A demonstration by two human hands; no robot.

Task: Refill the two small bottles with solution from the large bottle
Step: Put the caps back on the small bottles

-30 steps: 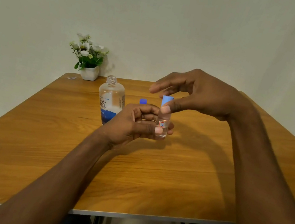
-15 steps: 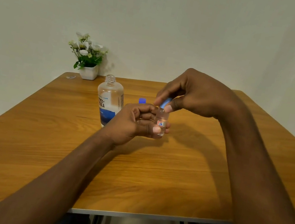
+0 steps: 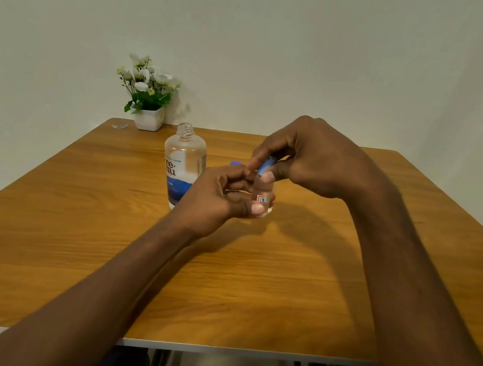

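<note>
A small clear bottle (image 3: pixel 263 193) with a red and blue label is held upright just above the table (image 3: pixel 65 233) by my left hand (image 3: pixel 218 198), which is wrapped around its lower part. My right hand (image 3: pixel 311 156) reaches over from above and pinches the bottle's light blue cap (image 3: pixel 265 166) between thumb and fingers. The large clear bottle (image 3: pixel 182 166) stands uncapped to the left, touching nothing, with a blue and white label. Behind my left hand a bit of a blue cap (image 3: pixel 235 163) shows; what it sits on is hidden.
A white pot of white flowers (image 3: pixel 149 97) stands at the table's far left corner by the wall, with a small clear scrap (image 3: pixel 119 126) beside it. The table's near edge runs across the bottom of the view.
My right hand has come down and closed its fingers around the light blue cap, which now sits lower on the small bottle. My left hand has kept its hold.
</note>
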